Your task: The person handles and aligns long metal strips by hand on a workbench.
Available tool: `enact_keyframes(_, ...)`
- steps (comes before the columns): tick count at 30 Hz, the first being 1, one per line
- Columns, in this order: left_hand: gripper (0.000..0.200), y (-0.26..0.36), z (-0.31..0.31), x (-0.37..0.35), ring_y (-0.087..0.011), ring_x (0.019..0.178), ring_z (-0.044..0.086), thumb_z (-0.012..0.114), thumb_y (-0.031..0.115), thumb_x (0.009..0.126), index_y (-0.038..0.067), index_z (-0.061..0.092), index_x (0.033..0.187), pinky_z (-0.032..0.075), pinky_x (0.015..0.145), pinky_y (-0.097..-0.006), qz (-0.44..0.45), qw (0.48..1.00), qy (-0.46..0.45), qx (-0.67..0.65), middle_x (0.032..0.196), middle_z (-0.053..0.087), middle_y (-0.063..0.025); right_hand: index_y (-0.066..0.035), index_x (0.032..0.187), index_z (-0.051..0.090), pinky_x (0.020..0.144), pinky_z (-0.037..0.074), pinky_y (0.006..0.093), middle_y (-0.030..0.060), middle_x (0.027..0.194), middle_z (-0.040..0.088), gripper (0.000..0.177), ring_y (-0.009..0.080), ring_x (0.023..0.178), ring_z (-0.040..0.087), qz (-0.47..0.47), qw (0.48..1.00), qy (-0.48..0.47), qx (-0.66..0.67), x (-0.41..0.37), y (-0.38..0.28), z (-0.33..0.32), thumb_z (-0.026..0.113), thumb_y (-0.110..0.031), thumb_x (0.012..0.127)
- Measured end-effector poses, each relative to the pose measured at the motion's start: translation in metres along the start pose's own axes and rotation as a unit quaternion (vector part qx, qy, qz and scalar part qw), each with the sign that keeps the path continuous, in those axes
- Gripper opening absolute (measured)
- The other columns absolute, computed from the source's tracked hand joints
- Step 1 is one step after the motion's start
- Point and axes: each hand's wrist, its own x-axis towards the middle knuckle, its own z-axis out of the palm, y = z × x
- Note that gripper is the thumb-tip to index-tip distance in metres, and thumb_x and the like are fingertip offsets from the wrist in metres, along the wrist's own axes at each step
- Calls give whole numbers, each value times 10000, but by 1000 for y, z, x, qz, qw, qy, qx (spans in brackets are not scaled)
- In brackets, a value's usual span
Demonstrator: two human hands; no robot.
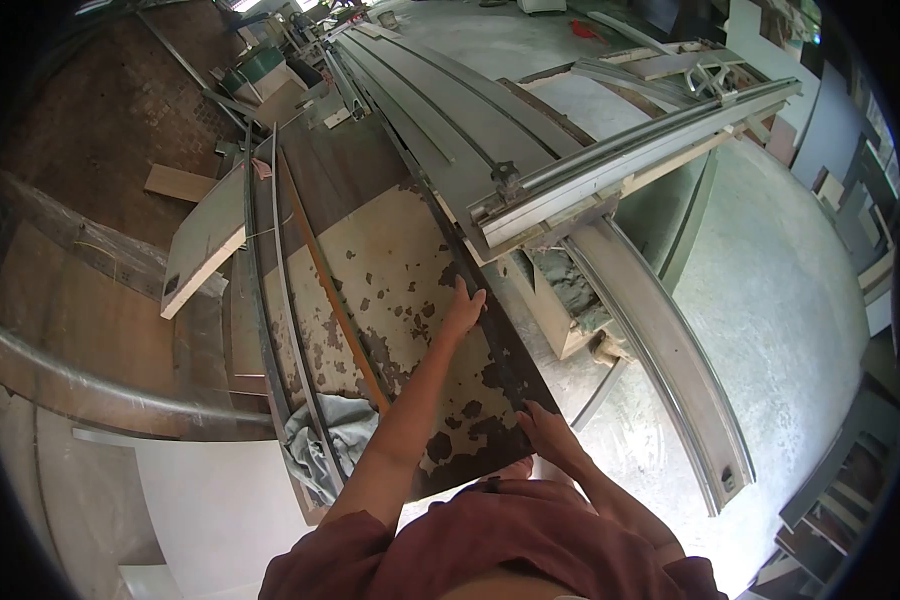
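On the saw's tabletop (pixel 410 110), a large flaking panel (pixel 400 290), pale with dark bare patches, lies lengthwise, running away from the person. Far back at the upper left stands a green tub (pixel 262 64); its contents are too small to make out. Below the metal fence rail (pixel 630 150), an open cavity (pixel 568 285) in the machine holds grey dust.

The left hand (pixel 463 308) lies flat and open with its fingers stretched along the panel's right edge, gripping nothing. The right hand (pixel 545 428) rests at the panel's near right corner with its fingers spread over the edge; whether the thumb hooks beneath is hidden. An orange strip (pixel 345 320) runs along the panel left of both hands, and a grey cloth (pixel 320 440) is bunched at its near left end.
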Motion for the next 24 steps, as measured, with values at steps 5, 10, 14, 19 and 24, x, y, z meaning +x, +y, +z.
enact_keyframes(5, 746, 8, -20, 15, -266, 895, 552, 450, 335, 868, -37, 19, 1350, 464, 753, -345, 10, 996, -1, 84, 1254, 386, -232, -8, 1188, 408, 757, 431, 452, 246, 810, 601, 459, 407, 836, 569, 51, 999, -21, -2, 24, -19, 3, 390, -348, 879)
enact_keyframes(10, 750, 26, -43, 16, -321, 1297, 152, 419, 411, 862, -51, 72, 1340, 190, 1045, -378, 9, 995, -34, 97, 1377, 166, -251, 24, 1201, 393, 592, 464, 369, 191, 718, 610, 475, 272, 586, 612, 0, 995, 15, -95, 51, -14, 17, 387, -340, 895)
enact_keyframes(14, 745, 22, -47, 30, -332, 1274, 217, 425, 401, 860, -66, 89, 1333, 226, 1031, -363, 25, 991, -23, 126, 1373, 175, -255, 9, 1207, 392, 589, 460, 374, 180, 708, 608, 474, 267, 566, 607, 2, 998, 27, -60, 53, -33, 13, 390, -351, 898)
enact_keyframes(19, 735, 12, -41, 54, -335, 1258, 255, 434, 371, 857, -78, 93, 1328, 240, 1020, -349, 61, 987, 9, 147, 1356, 212, -268, -22, 1221, 384, 666, 455, 386, 185, 748, 611, 463, 297, 670, 609, 44, 999, 16, -16, 58, -45, 2, 405, -345, 890)
enact_keyframes(24, 743, 11, -41, 73, -335, 1265, 239, 440, 369, 855, -77, 82, 1330, 232, 1025, -349, 47, 994, -5, 100, 1364, 190, -266, -39, 1237, 359, 648, 463, 384, 171, 717, 608, 464, 281, 657, 612, 51, 998, 15, 14, 72, -46, -9, 418, -337, 886)
